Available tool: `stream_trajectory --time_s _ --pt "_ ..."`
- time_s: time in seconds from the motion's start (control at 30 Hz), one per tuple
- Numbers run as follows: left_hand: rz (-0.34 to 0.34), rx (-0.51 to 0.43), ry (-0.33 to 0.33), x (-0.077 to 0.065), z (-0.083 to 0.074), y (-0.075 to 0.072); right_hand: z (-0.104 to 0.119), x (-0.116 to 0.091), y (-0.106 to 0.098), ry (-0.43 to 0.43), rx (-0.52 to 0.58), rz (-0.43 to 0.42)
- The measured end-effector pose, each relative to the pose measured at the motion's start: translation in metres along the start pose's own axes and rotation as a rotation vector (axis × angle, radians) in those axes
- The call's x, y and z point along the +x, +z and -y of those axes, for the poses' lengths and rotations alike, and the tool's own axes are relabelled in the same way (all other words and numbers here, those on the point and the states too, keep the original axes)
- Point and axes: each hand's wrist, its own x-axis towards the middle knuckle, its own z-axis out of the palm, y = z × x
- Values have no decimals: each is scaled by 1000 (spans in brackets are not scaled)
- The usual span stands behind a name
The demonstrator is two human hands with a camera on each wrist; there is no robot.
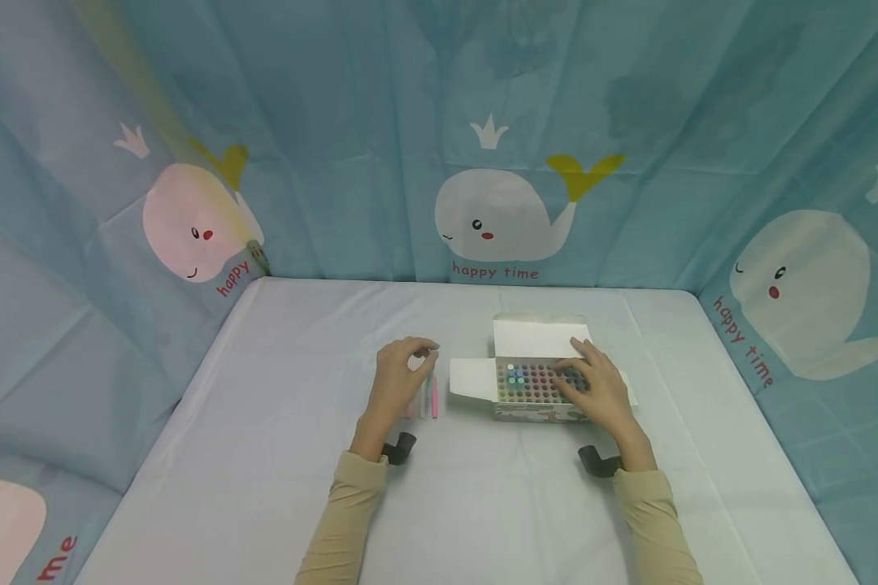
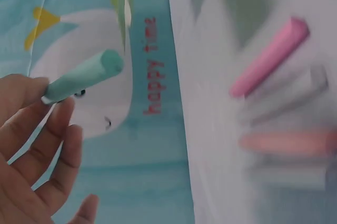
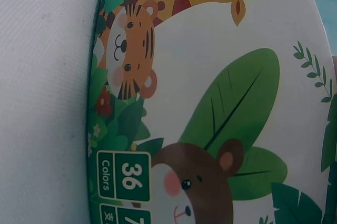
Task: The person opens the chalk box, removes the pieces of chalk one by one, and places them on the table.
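Note:
In the left wrist view, the thumb and fingertips of my left hand (image 1: 397,375) pinch a mint-green crayon (image 2: 87,75) by one end, lifted above the table. On the cloth beneath lie a pink crayon (image 2: 271,56), a salmon one (image 2: 289,143) and pale grey ones (image 2: 287,95). My right hand (image 1: 598,392) is over the right part of an opened crayon box (image 1: 530,413), thumb and index finger apart, nothing seen between them. Rows of holes fill its top, with several white, blue and green ends showing at the left. The right wrist view shows only the box's animal-printed side (image 3: 174,103).
The box's white lid (image 1: 540,340) stands open at the back, and a side flap (image 1: 472,379) sticks out left. A white cloth covers the table (image 1: 483,504). Blue whale-printed curtains (image 1: 336,162) enclose the back and sides. Black wrist mounts (image 1: 400,448) sit at both cuffs.

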Motion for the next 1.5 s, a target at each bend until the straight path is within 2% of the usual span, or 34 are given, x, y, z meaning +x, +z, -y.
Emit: stream_trajectory --time_s 0.33,0.53,0.7,0.93,1.27,1.5 --pt "93 64 -174 -6 22 -22 1 0 0 13 0 9" --pt "183 115 -306 -10 36 -27 1 0 0 21 -1 9" --pt "258 150 -377 -15 47 -27 0 0 0 14 -4 3" --pt "293 182 -431 -18 57 -22 0 1 0 21 -14 17" --pt "270 191 -452 -21 68 -15 0 1 -1 24 -13 15" --pt "260 218 -455 -21 71 -10 0 1 0 16 -9 9"
